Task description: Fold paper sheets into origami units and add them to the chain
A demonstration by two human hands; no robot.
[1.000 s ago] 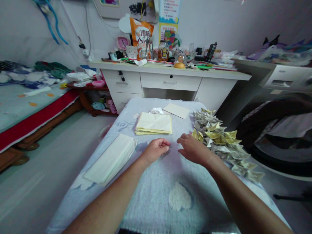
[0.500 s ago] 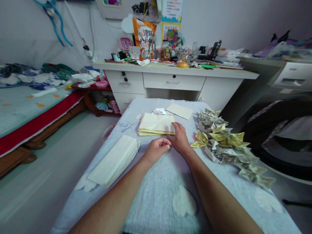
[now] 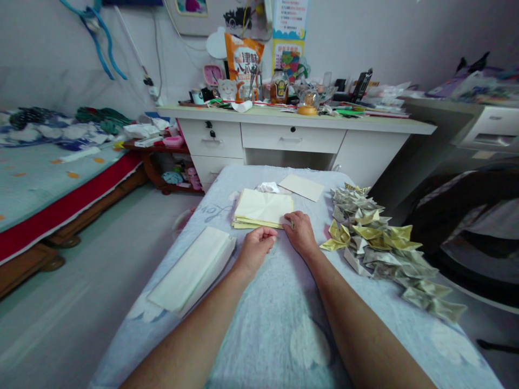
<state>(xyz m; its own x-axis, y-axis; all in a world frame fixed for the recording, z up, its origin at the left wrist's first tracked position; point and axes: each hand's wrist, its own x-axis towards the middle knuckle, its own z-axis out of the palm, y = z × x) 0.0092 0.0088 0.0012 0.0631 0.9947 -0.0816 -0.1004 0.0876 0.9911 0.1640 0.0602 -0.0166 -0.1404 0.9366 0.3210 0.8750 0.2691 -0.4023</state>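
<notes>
A stack of cream paper sheets [image 3: 263, 205] with yellow edges lies on the cloth-covered table, creases showing on its top sheet. My right hand [image 3: 300, 232] is at the stack's front right corner, its thumb and forefinger closed on the paper edge there; how many sheets they pinch is hidden. Just in front of the stack, my left hand [image 3: 257, 247] is closed with fingertips pressed together; anything between them cannot be made out. To its left lies a long folded bundle of pale paper [image 3: 192, 270]. Several folded gold and silver paper pieces [image 3: 377, 237] are heaped on the right.
A pale card [image 3: 302, 187] and a crumpled white scrap [image 3: 267, 187] lie behind the stack. Beyond the table [image 3: 259, 335] stands a white desk [image 3: 292, 138] crowded with jars and packets. A bed [image 3: 68, 183] is at left, a washing machine [image 3: 494, 129] at right.
My right hand's fingers have curled in and come down onto the stack's front right corner. The left hand has shifted slightly left with its fingers closed tighter. The whole view has moved a little.
</notes>
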